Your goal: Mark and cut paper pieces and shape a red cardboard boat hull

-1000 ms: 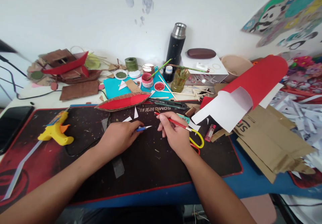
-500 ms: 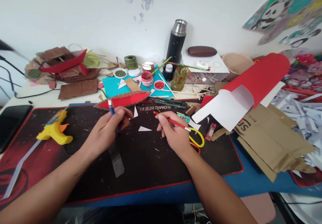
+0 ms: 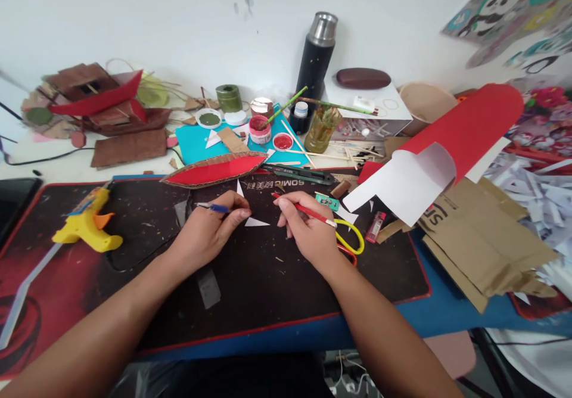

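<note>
My left hand (image 3: 213, 231) is closed on a blue pen (image 3: 220, 208), whose silver end points left. Beneath that hand and wrist lies a dark see-through strip (image 3: 208, 288) like a ruler, its middle hidden. My right hand (image 3: 308, 225) grips a red pencil (image 3: 310, 212), with its point to the upper left. Small white paper triangles (image 3: 257, 222) lie between the hands. Behind them rests a red boat-shaped piece with a cardboard rim (image 3: 214, 170). Scissors with yellow and red handles (image 3: 357, 237) sit by my right hand, partly covered.
A yellow glue gun (image 3: 89, 225) lies on the mat at left. Paint jars (image 3: 260, 130), a box cutter (image 3: 297, 173) and a thermos (image 3: 316, 55) are behind. A brown model boat (image 3: 102, 106) stands back left; curled red paper (image 3: 469, 127) and cardboard (image 3: 482, 243) lie right.
My left hand has moved right and turned, so the pen has swung from upright to nearly level. My right hand keeps the pencil in almost the same place. The view has shifted slightly.
</note>
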Motion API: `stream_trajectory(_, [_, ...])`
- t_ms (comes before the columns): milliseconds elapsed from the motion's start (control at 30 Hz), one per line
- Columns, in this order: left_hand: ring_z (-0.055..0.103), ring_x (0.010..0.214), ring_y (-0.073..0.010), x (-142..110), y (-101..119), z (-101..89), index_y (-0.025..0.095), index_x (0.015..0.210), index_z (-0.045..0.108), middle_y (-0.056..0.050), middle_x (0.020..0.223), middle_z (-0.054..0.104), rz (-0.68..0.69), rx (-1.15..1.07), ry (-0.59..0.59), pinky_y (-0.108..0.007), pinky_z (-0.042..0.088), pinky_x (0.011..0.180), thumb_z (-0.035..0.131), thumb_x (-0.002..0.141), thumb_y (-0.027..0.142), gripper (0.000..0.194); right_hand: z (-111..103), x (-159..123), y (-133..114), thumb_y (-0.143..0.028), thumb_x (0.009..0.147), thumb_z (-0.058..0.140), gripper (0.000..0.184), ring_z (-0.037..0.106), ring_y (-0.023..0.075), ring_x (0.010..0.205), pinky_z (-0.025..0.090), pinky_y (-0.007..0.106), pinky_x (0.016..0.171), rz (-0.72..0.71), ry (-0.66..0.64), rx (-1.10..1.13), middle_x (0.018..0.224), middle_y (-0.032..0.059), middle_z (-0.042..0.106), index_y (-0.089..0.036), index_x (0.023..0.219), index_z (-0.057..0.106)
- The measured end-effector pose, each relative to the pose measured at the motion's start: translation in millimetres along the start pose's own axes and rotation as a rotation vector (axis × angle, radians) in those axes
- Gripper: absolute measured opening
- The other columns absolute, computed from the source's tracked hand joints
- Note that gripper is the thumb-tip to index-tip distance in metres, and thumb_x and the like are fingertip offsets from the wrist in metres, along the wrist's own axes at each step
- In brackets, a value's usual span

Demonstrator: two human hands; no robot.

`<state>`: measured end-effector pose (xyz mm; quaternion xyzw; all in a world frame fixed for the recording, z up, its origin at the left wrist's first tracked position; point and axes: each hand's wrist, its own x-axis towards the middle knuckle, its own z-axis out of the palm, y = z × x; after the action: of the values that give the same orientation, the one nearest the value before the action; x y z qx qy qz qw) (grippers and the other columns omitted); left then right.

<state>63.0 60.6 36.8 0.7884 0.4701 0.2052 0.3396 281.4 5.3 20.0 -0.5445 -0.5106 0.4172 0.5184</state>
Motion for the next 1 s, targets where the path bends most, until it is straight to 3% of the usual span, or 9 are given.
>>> stream_trajectory(167, [0.073, 0.088, -0.0231, -5, -8, -3.3, 0.022, 0.109, 0.070, -0.005, 0.099, 0.078, -0.014, -0.028, 0.030, -0.033, 0.058, 0.079, 0.056, 0.104, 0.052, 0.033, 1, -2, 1, -0.041, 0.106, 0.066, 0.023, 0.060, 0.0115, 0.054, 0.044, 0.025, 0.050, -0.020, -0.016, -0.074, 0.068, -0.0024, 0.071, -0.023, 0.098, 0.077])
stream_trajectory(333, [0.079, 0.094, -0.0261, -7, -15, -5.3, 0.025, 0.098, 0.078, -0.004, 0.101, 0.084, 0.057, -0.030, 0.069, -0.038, 0.063, 0.089, 0.066, 0.101, 0.050, 0.028, 0, -4, 0, -0.042, 0.107, 0.066, 0.023, 0.066, 0.0137, 0.059, 0.047, 0.027, 0.054, -0.003, -0.040, -0.130, 0.070, -0.0015, 0.073, -0.024, 0.100, 0.077])
stream_trajectory(800, [0.078, 0.091, -0.0218, -8, -21, 2.1, 0.020, 0.102, 0.077, -0.006, 0.099, 0.083, 0.210, 0.057, 0.027, -0.034, 0.061, 0.088, 0.061, 0.108, 0.039, 0.026, -1, -7, 0, -0.045, 0.110, 0.063, 0.025, 0.066, 0.0119, 0.061, 0.051, 0.027, 0.059, -0.033, -0.085, -0.168, 0.075, -0.0021, 0.073, -0.026, 0.103, 0.079])
stream_trajectory(1000, [0.078, 0.091, -0.0216, -8, -21, 2.2, 0.021, 0.102, 0.076, -0.005, 0.100, 0.082, 0.213, 0.067, 0.015, -0.035, 0.061, 0.089, 0.060, 0.108, 0.040, 0.025, -1, -8, -1, -0.047, 0.110, 0.063, 0.026, 0.066, 0.0128, 0.062, 0.051, 0.028, 0.058, -0.027, -0.100, -0.179, 0.078, -0.0015, 0.074, -0.027, 0.103, 0.079])
